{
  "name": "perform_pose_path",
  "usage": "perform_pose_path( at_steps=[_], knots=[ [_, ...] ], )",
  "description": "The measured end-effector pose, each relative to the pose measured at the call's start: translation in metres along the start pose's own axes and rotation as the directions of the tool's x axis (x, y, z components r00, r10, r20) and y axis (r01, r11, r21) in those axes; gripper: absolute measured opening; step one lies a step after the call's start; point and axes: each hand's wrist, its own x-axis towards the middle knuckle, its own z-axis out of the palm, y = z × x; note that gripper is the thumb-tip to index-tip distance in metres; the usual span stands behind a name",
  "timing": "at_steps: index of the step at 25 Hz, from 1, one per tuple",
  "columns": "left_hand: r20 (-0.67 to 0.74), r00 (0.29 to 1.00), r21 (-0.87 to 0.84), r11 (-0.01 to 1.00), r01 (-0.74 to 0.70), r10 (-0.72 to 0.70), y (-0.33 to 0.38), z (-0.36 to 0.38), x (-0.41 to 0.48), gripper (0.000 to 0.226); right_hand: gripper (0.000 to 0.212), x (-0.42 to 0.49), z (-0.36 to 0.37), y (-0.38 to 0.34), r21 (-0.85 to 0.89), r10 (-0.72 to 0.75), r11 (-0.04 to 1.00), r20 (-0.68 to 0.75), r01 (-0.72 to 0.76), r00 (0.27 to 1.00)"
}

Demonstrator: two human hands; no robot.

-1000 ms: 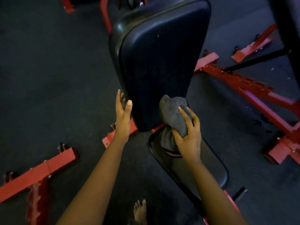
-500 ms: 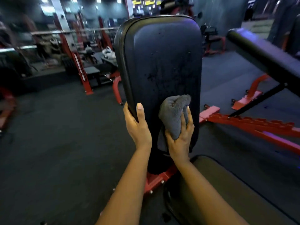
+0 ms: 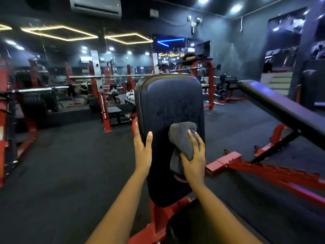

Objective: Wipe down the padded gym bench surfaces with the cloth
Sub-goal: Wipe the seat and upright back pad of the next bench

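Two padded benches here: the upright bench [image 3: 168, 106] in front and a slanted bench [image 3: 281, 110] to the right. The left hand [image 3: 142, 152] clasps the upright pad's edge, seemingly to steady it, while the right hand [image 3: 193, 161] grips the single grey cloth [image 3: 181, 138], bunched and pressed against the pad's lower face.

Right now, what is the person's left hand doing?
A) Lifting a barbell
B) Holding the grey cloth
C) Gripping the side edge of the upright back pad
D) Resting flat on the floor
C: the left hand grips the side edge of the upright back pad, thumb on its front, while the right hand holds the grey cloth against the pad.
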Motion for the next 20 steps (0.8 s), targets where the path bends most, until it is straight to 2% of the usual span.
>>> perform_pose_path(
  at_steps=[4, 6, 7, 9, 12, 14, 16, 18, 20],
  knots=[
    [-0.08, 0.995, -0.085, 0.994, -0.074, 0.067, 0.033, 0.008, 0.028, 0.049, 0.064, 0.049, -0.011, -0.04, 0.063, -0.105, 0.991, -0.155, 0.116, 0.982],
    [-0.121, 0.986, -0.108, 0.985, -0.132, 0.119, 0.043, 0.018, 0.034, 0.055, 0.068, 0.089, -0.004, -0.065, 0.016, -0.161, 0.986, -0.188, 0.167, 0.969],
    [-0.148, 0.978, -0.093, 0.982, -0.164, 0.149, 0.043, 0.021, 0.035, 0.062, 0.071, 0.109, 0.004, -0.077, -0.033, -0.174, 0.985, -0.165, 0.171, 0.971],
    [-0.193, 0.958, -0.049, 0.973, -0.224, 0.211, 0.038, 0.023, 0.032, 0.075, 0.077, 0.13, 0.028, -0.099, -0.131, -0.188, 0.974, -0.029, 0.183, 0.982],
    [-0.197, 0.952, -0.083, 0.964, -0.253, 0.233, 0.028, 0.024, 0.033, 0.07, 0.067, 0.126, 0.062, -0.099, -0.34, -0.379, 0.852, 0.123, 0.398, 0.917],
    [-0.194, 0.953, -0.083, 0.964, -0.252, 0.232, 0.026, 0.023, 0.035, 0.066, 0.06, 0.122, 0.071, -0.088, -0.395, -0.466, 0.788, 0.119, 0.472, 0.877],
    [-0.195, 0.952, -0.052, 0.967, -0.25, 0.236, 0.024, 0.024, 0.035, 0.068, 0.057, 0.127, 0.07, -0.081, -0.398, -0.509, 0.77, 0.087, 0.498, 0.856],
    [-0.187, 0.954, -0.025, 0.969, -0.244, 0.236, 0.026, 0.024, 0.033, 0.07, 0.058, 0.135, 0.066, -0.076, -0.383, -0.503, 0.784, 0.068, 0.488, 0.861],
    [-0.182, 0.953, 0.009, 0.969, -0.245, 0.243, 0.028, 0.024, 0.033, 0.07, 0.06, 0.147, 0.059, -0.064, -0.38, -0.437, 0.827, 0.026, 0.414, 0.899]
  ],
)
